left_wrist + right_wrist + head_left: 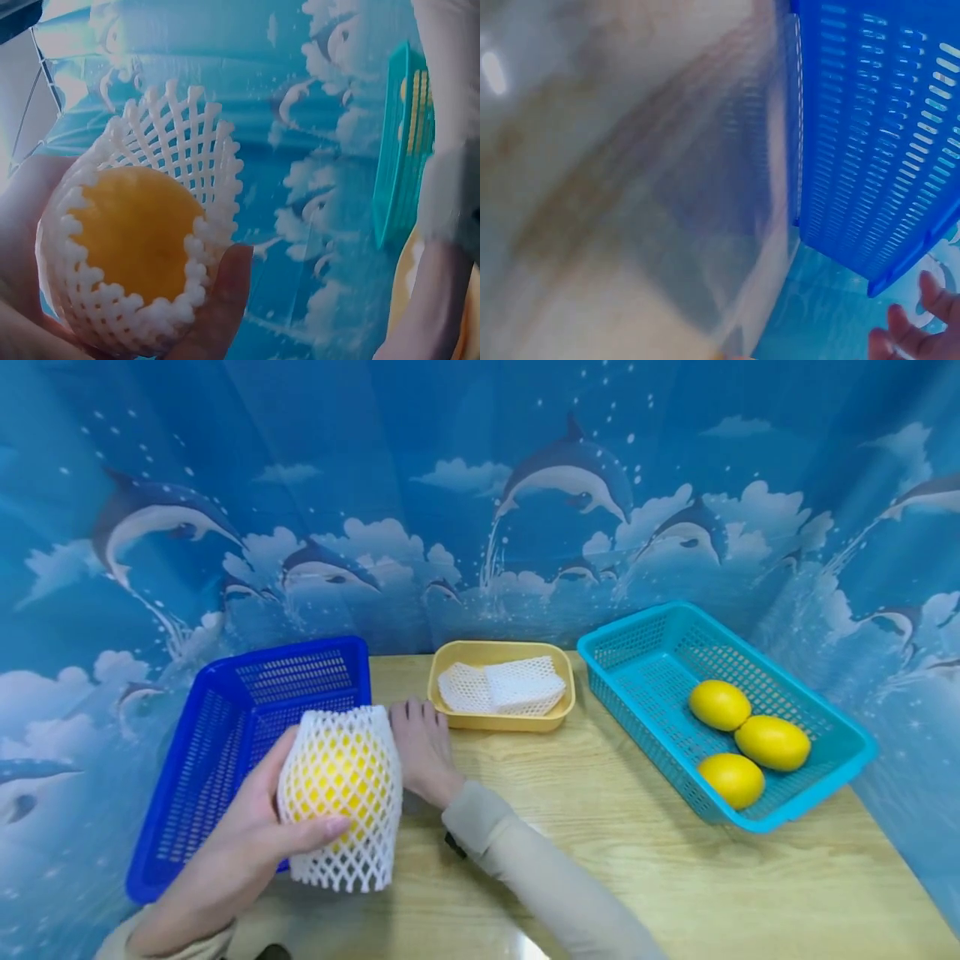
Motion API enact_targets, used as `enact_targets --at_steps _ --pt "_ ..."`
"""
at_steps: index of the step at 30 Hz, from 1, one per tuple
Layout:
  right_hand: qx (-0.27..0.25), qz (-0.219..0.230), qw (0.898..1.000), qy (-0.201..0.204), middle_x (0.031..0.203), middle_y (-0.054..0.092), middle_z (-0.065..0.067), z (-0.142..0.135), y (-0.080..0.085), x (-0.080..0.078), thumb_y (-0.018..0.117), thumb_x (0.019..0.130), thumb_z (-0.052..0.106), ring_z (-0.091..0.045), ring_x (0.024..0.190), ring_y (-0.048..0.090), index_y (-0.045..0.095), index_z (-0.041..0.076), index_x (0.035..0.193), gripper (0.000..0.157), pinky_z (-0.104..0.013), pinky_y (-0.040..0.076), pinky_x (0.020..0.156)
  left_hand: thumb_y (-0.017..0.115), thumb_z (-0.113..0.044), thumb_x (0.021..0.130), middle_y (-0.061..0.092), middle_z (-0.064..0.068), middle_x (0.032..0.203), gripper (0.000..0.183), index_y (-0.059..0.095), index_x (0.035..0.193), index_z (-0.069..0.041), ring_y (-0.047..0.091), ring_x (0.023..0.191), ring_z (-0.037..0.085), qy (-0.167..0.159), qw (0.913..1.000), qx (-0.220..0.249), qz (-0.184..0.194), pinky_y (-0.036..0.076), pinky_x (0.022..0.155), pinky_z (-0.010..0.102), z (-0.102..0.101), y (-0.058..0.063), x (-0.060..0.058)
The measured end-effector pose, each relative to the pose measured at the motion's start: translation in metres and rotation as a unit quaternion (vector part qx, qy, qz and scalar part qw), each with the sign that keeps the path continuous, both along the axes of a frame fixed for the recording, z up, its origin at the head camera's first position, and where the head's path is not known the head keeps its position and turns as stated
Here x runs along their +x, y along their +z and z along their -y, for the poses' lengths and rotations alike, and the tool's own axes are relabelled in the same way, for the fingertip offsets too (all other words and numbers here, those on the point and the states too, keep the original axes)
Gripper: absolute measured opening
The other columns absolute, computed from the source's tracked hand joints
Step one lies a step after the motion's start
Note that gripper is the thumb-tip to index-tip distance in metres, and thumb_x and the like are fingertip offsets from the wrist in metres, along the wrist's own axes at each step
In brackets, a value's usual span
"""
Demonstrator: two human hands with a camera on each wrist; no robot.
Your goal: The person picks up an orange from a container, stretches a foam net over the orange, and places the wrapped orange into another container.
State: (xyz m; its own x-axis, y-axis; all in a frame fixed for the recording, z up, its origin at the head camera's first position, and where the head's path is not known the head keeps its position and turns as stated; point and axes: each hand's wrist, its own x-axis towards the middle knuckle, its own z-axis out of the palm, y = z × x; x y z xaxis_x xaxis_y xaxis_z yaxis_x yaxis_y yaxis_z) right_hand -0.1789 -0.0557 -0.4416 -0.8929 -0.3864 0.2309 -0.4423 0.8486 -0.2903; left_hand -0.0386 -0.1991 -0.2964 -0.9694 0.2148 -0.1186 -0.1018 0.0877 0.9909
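Note:
My left hand (240, 835) grips a yellow oval fruit (330, 777) wrapped in a white foam net sleeve (378, 835), holding it above the right side of the blue basket (255, 660). From the left wrist view, one end of the fruit (139, 225) shows bare through the sleeve's opening, with the thumb pressed along the net. My right hand (423, 752) is just beyond the sleeve, between the blue basket and the small yellow tray (504, 723). Its fingers (904, 330) are spread with nothing in them; the sleeve covers part of this hand in the head view.
More white foam net sleeves (502, 685) lie in the yellow tray. To the right, a turquoise basket (637, 727) holds three yellow fruits (772, 743). Everything stands on a wooden table (600, 827), with a dolphin-print curtain (450, 485) behind and at both sides.

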Motion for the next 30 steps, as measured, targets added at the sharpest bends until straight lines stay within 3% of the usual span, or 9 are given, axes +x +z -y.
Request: enact_targets --at_steps 4,8,11,15,19,23,27,30 --pt "0.039 -0.026 0.999 0.008 0.105 0.047 -0.002 0.003 0.006 0.000 0.045 0.084 0.075 -0.020 0.094 0.042 0.051 0.017 0.114 0.065 -0.034 0.036 0.079 0.070 -0.001 0.088 0.051 0.017 0.126 0.077 0.026 0.149 -0.019 0.065 0.101 0.027 0.023 0.9992 -0.019 -0.025 0.059 0.077 0.043 0.016 0.009 -0.013" --pt "0.072 -0.071 0.995 0.019 0.101 0.052 -0.004 0.008 0.010 0.000 0.041 0.084 0.078 -0.022 0.089 0.046 0.054 0.017 0.110 0.067 -0.034 0.036 0.074 0.070 -0.005 0.090 0.053 0.011 0.122 0.071 0.027 0.146 -0.020 0.066 0.096 0.019 0.057 0.9955 -0.058 -0.049 0.059 0.073 0.038 0.036 0.017 -0.032" --pt "0.093 -0.082 0.992 0.023 0.097 0.054 -0.004 0.011 0.014 -0.001 0.041 0.085 0.077 -0.023 0.087 0.048 0.055 0.018 0.104 0.064 -0.035 0.036 0.072 0.071 -0.012 0.092 0.049 0.009 0.121 0.071 0.025 0.146 -0.017 0.064 0.092 0.011 0.091 0.9867 -0.119 -0.061 0.059 0.072 0.032 0.050 0.020 -0.049" --pt "0.113 -0.064 0.991 0.022 0.098 0.052 -0.002 0.013 0.018 -0.002 0.042 0.085 0.076 -0.023 0.088 0.047 0.054 0.019 0.106 0.062 -0.035 0.036 0.074 0.070 -0.026 0.093 0.043 0.011 0.127 0.076 0.020 0.148 -0.008 0.060 0.089 0.006 0.127 0.9696 -0.201 -0.057 0.057 0.070 0.027 0.069 0.017 -0.075" --pt "0.125 -0.049 0.991 0.017 0.103 0.053 -0.003 0.014 0.018 -0.002 0.040 0.085 0.076 -0.023 0.092 0.048 0.055 0.019 0.113 0.066 -0.036 0.037 0.077 0.070 -0.039 0.092 0.039 0.018 0.132 0.090 0.014 0.150 0.002 0.053 0.096 0.015 0.155 0.9533 -0.257 -0.034 0.054 0.068 0.021 0.091 0.007 -0.101" --pt "0.126 -0.039 0.991 0.012 0.108 0.055 -0.004 0.014 0.018 -0.001 0.041 0.085 0.076 -0.025 0.097 0.050 0.056 0.018 0.117 0.067 -0.038 0.038 0.080 0.069 -0.045 0.089 0.035 0.031 0.136 0.100 0.010 0.150 0.008 0.046 0.105 0.030 0.183 0.9352 -0.303 -0.010 0.048 0.068 0.025 0.112 -0.008 -0.126" --pt "0.126 -0.033 0.991 0.007 0.110 0.055 -0.005 0.014 0.018 0.000 0.042 0.085 0.075 -0.027 0.101 0.050 0.056 0.018 0.119 0.067 -0.040 0.038 0.082 0.069 -0.046 0.089 0.033 0.037 0.133 0.101 0.009 0.149 0.010 0.045 0.106 0.039 0.202 0.9222 -0.330 0.005 0.047 0.073 0.034 0.129 -0.031 -0.148" --pt "0.125 -0.034 0.992 0.008 0.111 0.055 -0.006 0.015 0.018 0.002 0.042 0.085 0.075 -0.027 0.103 0.049 0.056 0.018 0.120 0.069 -0.042 0.039 0.083 0.068 -0.045 0.089 0.033 0.039 0.131 0.101 0.008 0.148 0.011 0.045 0.107 0.044 0.198 0.9195 -0.339 0.012 0.048 0.078 0.044 0.140 -0.048 -0.159"
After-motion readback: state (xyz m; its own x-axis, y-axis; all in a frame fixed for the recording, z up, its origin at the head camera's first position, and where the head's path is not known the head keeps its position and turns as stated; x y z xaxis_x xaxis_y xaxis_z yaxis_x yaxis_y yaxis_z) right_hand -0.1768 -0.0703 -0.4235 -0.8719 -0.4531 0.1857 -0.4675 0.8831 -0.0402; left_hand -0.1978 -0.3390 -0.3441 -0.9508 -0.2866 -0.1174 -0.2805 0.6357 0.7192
